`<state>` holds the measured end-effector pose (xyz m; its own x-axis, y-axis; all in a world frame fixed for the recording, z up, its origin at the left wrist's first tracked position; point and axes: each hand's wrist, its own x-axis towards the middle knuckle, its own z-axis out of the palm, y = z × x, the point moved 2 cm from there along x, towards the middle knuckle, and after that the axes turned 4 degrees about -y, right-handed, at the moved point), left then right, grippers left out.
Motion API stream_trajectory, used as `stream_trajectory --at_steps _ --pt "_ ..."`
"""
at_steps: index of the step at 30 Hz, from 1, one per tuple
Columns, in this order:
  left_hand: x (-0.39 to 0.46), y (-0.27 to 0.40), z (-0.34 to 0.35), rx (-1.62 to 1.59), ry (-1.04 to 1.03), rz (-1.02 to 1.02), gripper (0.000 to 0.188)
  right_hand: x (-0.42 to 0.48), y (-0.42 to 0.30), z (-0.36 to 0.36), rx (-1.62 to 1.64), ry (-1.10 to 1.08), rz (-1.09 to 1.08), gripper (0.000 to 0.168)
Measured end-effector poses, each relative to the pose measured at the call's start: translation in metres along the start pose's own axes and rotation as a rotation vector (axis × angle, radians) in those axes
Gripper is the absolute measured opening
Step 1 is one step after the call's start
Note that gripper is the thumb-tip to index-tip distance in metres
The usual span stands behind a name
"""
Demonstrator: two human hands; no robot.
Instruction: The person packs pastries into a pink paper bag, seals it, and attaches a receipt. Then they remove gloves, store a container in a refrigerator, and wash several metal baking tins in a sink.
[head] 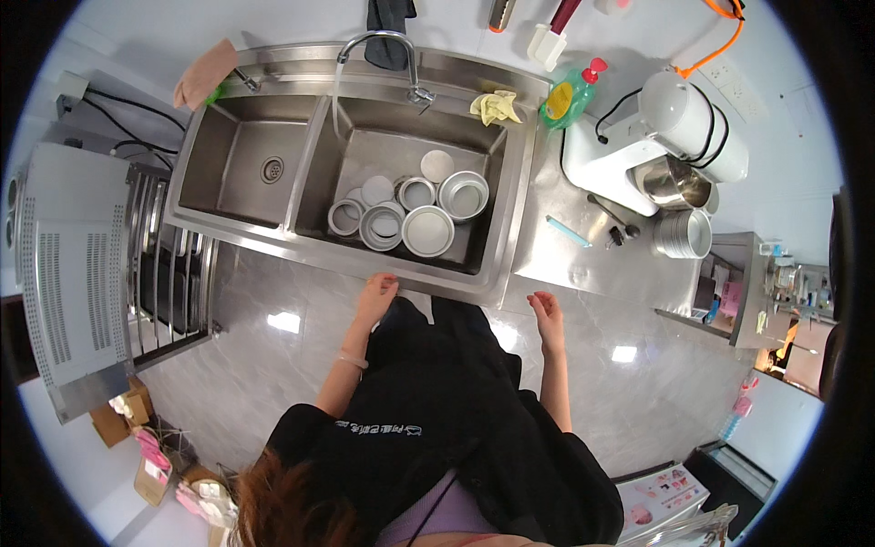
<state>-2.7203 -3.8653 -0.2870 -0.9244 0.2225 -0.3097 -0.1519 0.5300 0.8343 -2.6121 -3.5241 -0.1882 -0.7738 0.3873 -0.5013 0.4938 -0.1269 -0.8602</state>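
My left hand (pixel 378 295) is empty, its fingers loosely curled just below the front rim of the steel double sink (pixel 410 273). My right hand (pixel 547 312) hangs empty near the sink's front right corner, fingers bent. Several round metal cake tins (pixel 428 231) and loose metal discs (pixel 437 167) lie in the right basin. From the arched chrome faucet (pixel 412 61) a stream of water (pixel 335 102) runs near that basin's left wall. A yellow cloth (pixel 496 107) lies on the rim at the back right.
On the right counter stand a green soap bottle (pixel 569 102), a white stand mixer (pixel 608 161) and stacked round tins (pixel 683 234). A light-blue strip (pixel 569 231) lies there too. A pink cloth (pixel 205 74) hangs at the back left; a metal rack (pixel 171 273) stands left.
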Motion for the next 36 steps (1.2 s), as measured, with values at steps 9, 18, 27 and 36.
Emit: stream_trajectory --at_steps 9,18,27,36 --pt "0.026 0.016 0.000 -0.170 0.052 0.015 0.014 0.061 -0.019 -0.018 -0.222 0.050 -0.269 0.016" --pt "0.188 0.202 -0.046 -0.081 -0.006 0.517 0.020 0.099 -0.170 -0.046 -0.128 0.363 -0.681 0.017" --pt "0.306 0.444 -0.088 -0.040 0.185 0.929 0.024 0.171 -0.394 -0.151 -0.286 0.865 -1.057 0.021" --pt "0.375 0.512 -0.070 0.007 0.160 0.946 0.023 0.252 -0.450 -0.196 -0.630 0.693 -0.798 0.031"
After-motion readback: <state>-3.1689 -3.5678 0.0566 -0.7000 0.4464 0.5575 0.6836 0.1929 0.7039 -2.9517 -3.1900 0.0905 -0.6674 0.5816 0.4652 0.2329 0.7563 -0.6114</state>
